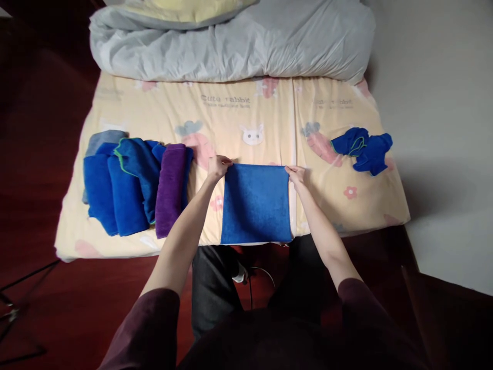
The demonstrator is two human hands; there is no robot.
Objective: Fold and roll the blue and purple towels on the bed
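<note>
A blue towel (256, 204) is spread flat in a near square at the front edge of the bed. My left hand (219, 167) pinches its far left corner, and my right hand (296, 174) pinches the far right corner. To the left lie several folded or rolled cloths: a purple towel (170, 190) nearest my left forearm, blue towels (129, 198) beside it, one green-edged blue towel (143, 167) and a grey cloth (106, 141) behind. Off to the right, a crumpled blue cloth (372, 151) with green edging rests on the sheet.
The bed (265, 139) has a cream sheet with rabbit and carrot prints. A bulky grey quilt (231, 49) lies across its far side, with something yellow (192, 10) on top. A pale wall (447, 128) borders the right; dark red floor (127, 308) shows below.
</note>
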